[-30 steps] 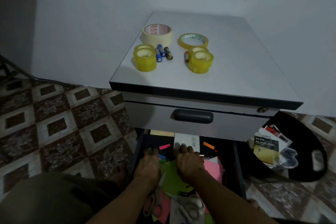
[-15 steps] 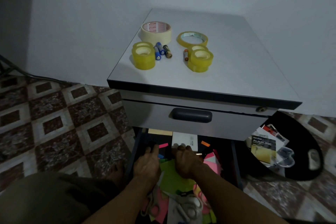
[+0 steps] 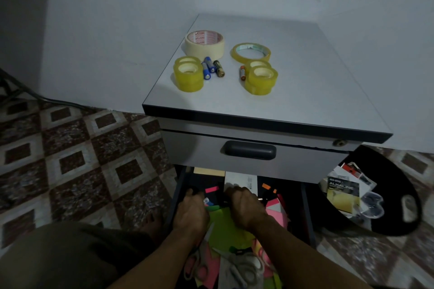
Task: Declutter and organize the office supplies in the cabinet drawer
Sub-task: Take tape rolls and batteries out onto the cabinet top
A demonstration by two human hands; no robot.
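Observation:
The cabinet's lower drawer (image 3: 179, 191) is pulled out beneath me, full of mixed supplies: green paper (image 3: 225, 225), pink paper (image 3: 277, 211), a white envelope (image 3: 242, 179), grey scissors (image 3: 242, 267) and pink-handled scissors (image 3: 197, 270). My left hand (image 3: 191, 212) and my right hand (image 3: 246, 209) are side by side inside it, knuckles up, fingers curled down into the clutter at the back. Whatever lies under the fingers is hidden.
On the cabinet top (image 3: 293, 77) sit a masking tape roll (image 3: 204, 46), yellow tape rolls (image 3: 188, 76), a thin tape ring (image 3: 250, 51) and batteries (image 3: 211, 69). The upper drawer (image 3: 250, 150) is closed. A black bag (image 3: 399, 185) of packaging lies on the floor at right.
Both hands' fingers have curled from flat into a closed grip at the back of the drawer. The camera has shifted slightly.

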